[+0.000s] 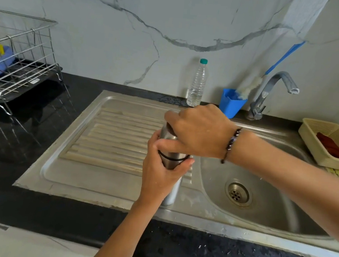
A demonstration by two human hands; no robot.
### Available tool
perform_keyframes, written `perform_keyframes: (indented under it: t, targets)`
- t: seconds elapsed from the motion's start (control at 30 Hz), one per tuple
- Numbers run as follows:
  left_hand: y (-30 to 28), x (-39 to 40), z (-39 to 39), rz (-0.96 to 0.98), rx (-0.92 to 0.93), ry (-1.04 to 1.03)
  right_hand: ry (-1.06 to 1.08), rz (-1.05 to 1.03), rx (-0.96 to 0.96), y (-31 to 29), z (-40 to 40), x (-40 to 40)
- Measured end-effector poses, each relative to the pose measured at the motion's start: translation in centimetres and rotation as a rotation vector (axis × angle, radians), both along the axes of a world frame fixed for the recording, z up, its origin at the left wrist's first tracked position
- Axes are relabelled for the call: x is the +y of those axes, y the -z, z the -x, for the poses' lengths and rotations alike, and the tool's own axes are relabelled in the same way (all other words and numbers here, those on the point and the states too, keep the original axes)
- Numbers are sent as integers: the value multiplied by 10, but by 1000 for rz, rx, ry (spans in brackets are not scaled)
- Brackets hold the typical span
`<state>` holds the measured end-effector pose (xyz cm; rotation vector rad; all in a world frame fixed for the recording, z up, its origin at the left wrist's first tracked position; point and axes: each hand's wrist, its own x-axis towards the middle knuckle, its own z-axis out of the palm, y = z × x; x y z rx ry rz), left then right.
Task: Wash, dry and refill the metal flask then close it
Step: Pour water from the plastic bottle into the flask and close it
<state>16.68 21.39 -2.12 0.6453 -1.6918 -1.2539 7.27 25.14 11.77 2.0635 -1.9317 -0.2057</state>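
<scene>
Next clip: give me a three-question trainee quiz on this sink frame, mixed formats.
1. True or false: the left hand grips the body of the metal flask.
2. The right hand is: A) on the tap, B) over the flask's top, C) in the beige basket.
3. Fill in: the clear plastic bottle has a ____ cap.

Key: 1 true; 2 B; 3 green.

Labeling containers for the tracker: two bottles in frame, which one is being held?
The metal flask over the draining board: left hand grips its body, right hand its top. The clear plastic bottle stands untouched by the wall.
</scene>
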Motion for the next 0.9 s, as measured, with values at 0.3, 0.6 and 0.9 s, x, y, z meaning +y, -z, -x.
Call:
perform_keyframes:
  t: [0.3, 0.6, 0.9]
  targets:
    - [-3, -3, -5, -4, 3, 56, -509, -28, 28, 2, 28, -12]
    - [-5, -11, -9, -81, -68, 225, -441, 250, -144, 34, 18, -15]
    - [-2, -2, 1, -36, -56, 101, -115, 425, -157, 46, -1, -6]
